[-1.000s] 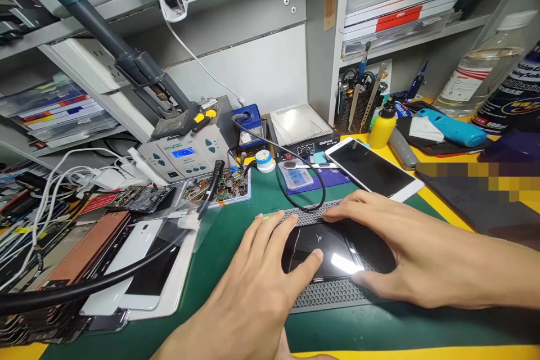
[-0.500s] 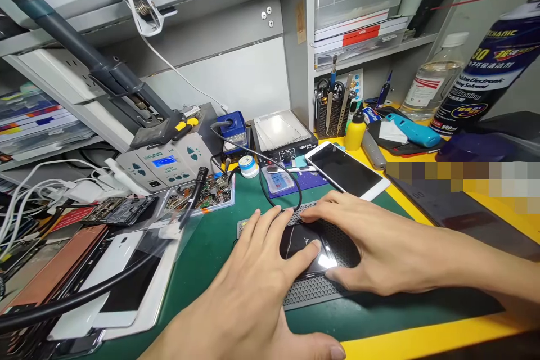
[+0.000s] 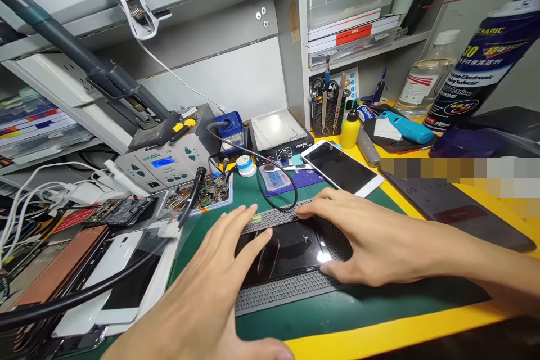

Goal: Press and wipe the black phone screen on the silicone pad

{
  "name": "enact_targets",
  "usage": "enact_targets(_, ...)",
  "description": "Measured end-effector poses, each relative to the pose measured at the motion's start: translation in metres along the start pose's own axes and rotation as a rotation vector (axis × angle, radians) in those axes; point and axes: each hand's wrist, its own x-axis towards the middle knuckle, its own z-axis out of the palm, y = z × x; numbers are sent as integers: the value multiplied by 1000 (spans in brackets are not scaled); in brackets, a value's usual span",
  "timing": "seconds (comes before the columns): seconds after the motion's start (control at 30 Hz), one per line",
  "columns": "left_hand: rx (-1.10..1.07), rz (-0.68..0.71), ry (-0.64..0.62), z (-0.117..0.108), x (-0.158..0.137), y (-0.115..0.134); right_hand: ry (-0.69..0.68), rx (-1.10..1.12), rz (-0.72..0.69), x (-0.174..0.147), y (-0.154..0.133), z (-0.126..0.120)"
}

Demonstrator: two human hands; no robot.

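A phone [image 3: 291, 247] with a glossy black face lies flat on a grey honeycomb-textured pad [image 3: 287, 291]. Small whitish marks and reflections show on its surface. My right hand [image 3: 379, 236] grips the phone's right end, thumb at the near edge and fingers at the far edge. Spread and open, my left hand [image 3: 202, 275] hovers at or over the phone's left end, hiding that end. Whether its fingertips touch the glass I cannot tell. Beneath the pad lies a green work mat [image 3: 295, 323].
A white phone [image 3: 341, 169] lies behind my right hand, with a dark phone [image 3: 459, 208] further right. Several phone parts and a black hose [image 3: 139, 267] occupy the left. A soldering station [image 3: 162, 163], a black cable [image 3: 291, 202] and a yellow bottle [image 3: 350, 129] stand behind.
My left hand has slid left across the phone, its fingers lifting off the middle and uncovering more black glass. My right hand keeps its grip. The view has shifted slightly.
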Motion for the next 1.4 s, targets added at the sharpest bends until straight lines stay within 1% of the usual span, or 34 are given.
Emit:
enact_targets(0.07, 29, 34, 34, 1, -12, -4, 3, -1, 0, 0, 1, 0)
enact_targets(0.13, 46, 52, 37, 4, -21, -6, 9, -3, -6, -1, 2, 0)
enact_targets(0.27, 62, 22, 37, 9, -31, -9, 15, 1, -14, -1, 3, 2)
enact_targets(0.37, 70, -12, 16, 10, -32, -11, 10, 2, -11, -1, 4, 2)
enact_targets(0.47, 63, -22, -23, 9, -25, -9, 8, -2, -10, -1, 5, 2)
enact_targets(0.6, 12, 4, -80, 10, -6, -3, 4, 0, -17, 0, 4, 2)
enact_targets(0.83, -88, 50, -102, 13, 24, 10, 17, 4, -33, 0, 1, 1)
enact_targets(0.97, -123, 79, -85, 14, 37, 14, 15, 8, -41, 1, 2, 2)
enact_targets(1.2, -165, 56, -100, 17, 48, 17, 21, 3, -61, -1, 3, 2)
enact_targets(1.4, -145, 50, -99, 16, 49, 18, 23, -10, -79, 0, 0, 1)
